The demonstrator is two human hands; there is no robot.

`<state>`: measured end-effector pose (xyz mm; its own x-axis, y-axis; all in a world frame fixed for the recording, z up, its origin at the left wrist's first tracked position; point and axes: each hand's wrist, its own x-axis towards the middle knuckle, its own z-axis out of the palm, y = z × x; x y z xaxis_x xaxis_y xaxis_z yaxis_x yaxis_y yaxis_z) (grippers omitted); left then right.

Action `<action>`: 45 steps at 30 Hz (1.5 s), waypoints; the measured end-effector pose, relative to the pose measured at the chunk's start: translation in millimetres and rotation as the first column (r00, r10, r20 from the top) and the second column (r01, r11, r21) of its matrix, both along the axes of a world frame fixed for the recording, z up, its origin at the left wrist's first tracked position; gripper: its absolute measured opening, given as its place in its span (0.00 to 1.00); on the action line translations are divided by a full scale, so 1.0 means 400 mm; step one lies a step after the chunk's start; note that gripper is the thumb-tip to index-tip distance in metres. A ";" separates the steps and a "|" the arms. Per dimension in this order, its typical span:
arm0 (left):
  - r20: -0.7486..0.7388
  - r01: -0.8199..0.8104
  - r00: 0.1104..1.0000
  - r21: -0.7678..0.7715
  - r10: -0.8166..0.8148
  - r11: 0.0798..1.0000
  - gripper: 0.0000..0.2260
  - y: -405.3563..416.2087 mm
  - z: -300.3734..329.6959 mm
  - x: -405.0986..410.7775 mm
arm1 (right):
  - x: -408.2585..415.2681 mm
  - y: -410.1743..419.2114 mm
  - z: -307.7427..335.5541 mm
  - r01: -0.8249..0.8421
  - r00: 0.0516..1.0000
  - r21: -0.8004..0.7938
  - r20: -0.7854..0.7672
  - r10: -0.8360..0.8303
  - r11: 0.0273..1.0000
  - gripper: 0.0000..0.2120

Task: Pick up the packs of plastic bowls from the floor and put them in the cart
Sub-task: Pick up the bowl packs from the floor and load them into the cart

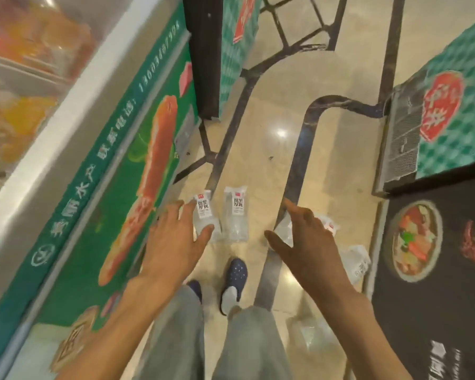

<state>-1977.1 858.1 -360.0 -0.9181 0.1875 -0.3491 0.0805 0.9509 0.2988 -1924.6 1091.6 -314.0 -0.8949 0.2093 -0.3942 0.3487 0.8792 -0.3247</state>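
Four bowl packs on floor; two open hands.

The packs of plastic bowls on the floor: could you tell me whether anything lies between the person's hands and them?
Nothing visible does. The left hand reaches, fingers spread, over one upright pack, with a second pack beside it. The right hand partly covers a third pack; a fourth lies nearer the black display. No cart is in view.

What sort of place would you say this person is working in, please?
Most likely a supermarket aisle. A chest freezer printed with food advertising runs along the left, packs of plastic bowls with retail labels lie on the polished floor, and a food poster stands on the right.
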 end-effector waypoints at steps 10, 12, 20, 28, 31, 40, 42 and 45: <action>0.270 -0.286 0.920 -0.032 0.283 0.958 0.41 0.079 -0.868 -0.174 | -0.222 0.010 -0.686 0.013 0.994 -0.043 0.107 -0.009 0.999 0.35; 0.275 -0.360 0.890 -0.065 0.364 0.931 0.44 0.095 -1.004 -0.189 | -0.231 0.008 -0.784 0.046 0.992 -0.055 0.118 -0.039 0.997 0.35; 0.345 -0.506 0.785 -0.123 0.515 0.854 0.54 0.162 -1.601 -0.199 | -0.123 0.010 -1.292 0.113 0.982 -0.106 0.166 -0.095 0.988 0.35; 0.206 -0.688 0.689 -0.113 0.695 0.717 0.61 0.180 -1.738 -0.236 | -0.081 0.013 -1.446 0.115 0.968 -0.090 0.236 -0.091 0.989 0.37; 0.133 -0.684 0.707 -0.120 0.695 0.719 0.59 0.176 -1.729 -0.235 | -0.107 0.003 -1.452 0.098 0.969 -0.090 0.237 -0.074 0.991 0.37; 0.109 -0.620 0.772 -0.091 0.626 0.780 0.59 0.048 -1.611 -0.184 | -0.234 -0.046 -1.487 0.277 0.948 -0.129 0.202 -0.248 0.952 0.56; 0.114 -0.621 0.769 -0.096 0.629 0.778 0.61 0.021 -1.597 -0.174 | -0.265 -0.064 -1.545 0.355 0.910 -0.125 0.276 -0.311 0.927 0.61; 0.106 -0.608 0.782 -0.085 0.614 0.789 0.62 -0.004 -1.604 -0.168 | -0.315 -0.091 -1.648 0.445 0.852 -0.064 0.339 -0.400 0.893 0.65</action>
